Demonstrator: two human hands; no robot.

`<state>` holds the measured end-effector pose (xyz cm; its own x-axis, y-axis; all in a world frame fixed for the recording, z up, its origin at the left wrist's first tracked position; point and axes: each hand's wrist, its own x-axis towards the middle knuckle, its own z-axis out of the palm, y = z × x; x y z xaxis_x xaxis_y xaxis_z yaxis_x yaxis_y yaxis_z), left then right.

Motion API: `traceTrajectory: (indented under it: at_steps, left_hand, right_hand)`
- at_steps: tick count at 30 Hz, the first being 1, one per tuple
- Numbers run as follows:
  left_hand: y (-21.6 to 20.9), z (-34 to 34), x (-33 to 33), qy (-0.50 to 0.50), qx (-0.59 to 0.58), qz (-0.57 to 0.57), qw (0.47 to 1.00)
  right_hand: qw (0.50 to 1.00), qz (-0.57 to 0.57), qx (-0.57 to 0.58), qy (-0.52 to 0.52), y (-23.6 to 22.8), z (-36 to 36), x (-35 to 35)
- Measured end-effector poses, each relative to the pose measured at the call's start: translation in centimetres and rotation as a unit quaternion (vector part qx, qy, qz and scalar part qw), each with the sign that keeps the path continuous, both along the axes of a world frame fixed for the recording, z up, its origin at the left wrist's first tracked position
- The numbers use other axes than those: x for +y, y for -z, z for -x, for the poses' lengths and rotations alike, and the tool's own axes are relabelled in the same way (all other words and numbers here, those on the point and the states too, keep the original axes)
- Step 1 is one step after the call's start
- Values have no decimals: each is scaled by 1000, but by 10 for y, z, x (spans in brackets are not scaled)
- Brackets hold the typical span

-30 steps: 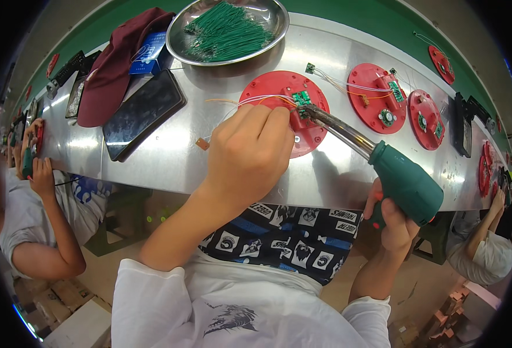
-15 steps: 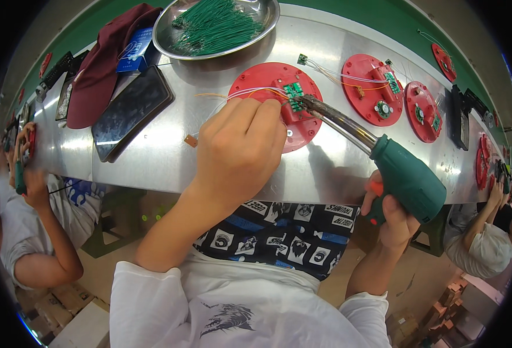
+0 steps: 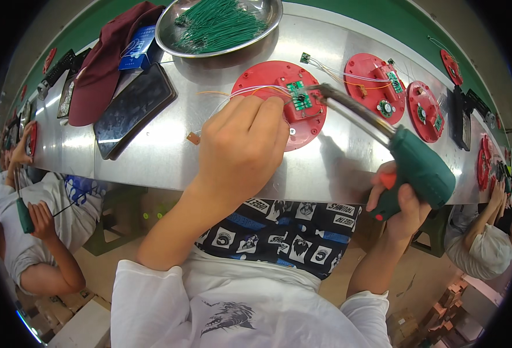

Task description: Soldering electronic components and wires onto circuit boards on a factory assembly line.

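Observation:
In my right hand point(image 3: 405, 213) I grip a green soldering gun point(image 3: 423, 168) with a red trigger. Its dark metal tip is slightly blurred and hovers just right of a small green circuit board point(image 3: 299, 95). That board sits on a raised block of a round red plastic base point(image 3: 254, 74) lying on the table. My left hand point(image 3: 241, 145) covers the base's lower left, fingers pinched by the board's left edge on thin wires point(image 3: 256, 89); the fingertips are mostly hidden. White and orange wires trail leftward from there, and a small brown piece point(image 3: 193, 138) lies beside my wrist.
A steel bowl point(image 3: 162, 40) holds many green wires point(image 3: 227, 29). To its left are a maroon cap point(image 3: 96, 87), a blue box point(image 3: 138, 49) and a black phone point(image 3: 134, 110). Two more red bases point(image 3: 357, 69) point(image 3: 421, 116) lie at right. People work on both sides.
My right hand has drawn the soldering gun a little to the right and up, so its tip has come off the circuit board. My left hand stays almost where it was.

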<state>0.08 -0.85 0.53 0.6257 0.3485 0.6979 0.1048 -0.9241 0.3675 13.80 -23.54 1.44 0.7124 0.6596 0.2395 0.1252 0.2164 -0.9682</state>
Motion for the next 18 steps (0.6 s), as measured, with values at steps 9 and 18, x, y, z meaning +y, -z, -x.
traceTrajectory:
  at_steps: [9,18]
  left_hand:
    - [-2,2,-1,-1,15,13,1000]
    - [-4,4,-2,2,25,19,1000]
  right_hand:
    - [997,-53,49,41,2,-7,-1]
    - [994,-49,74,59,0,-5,-1]
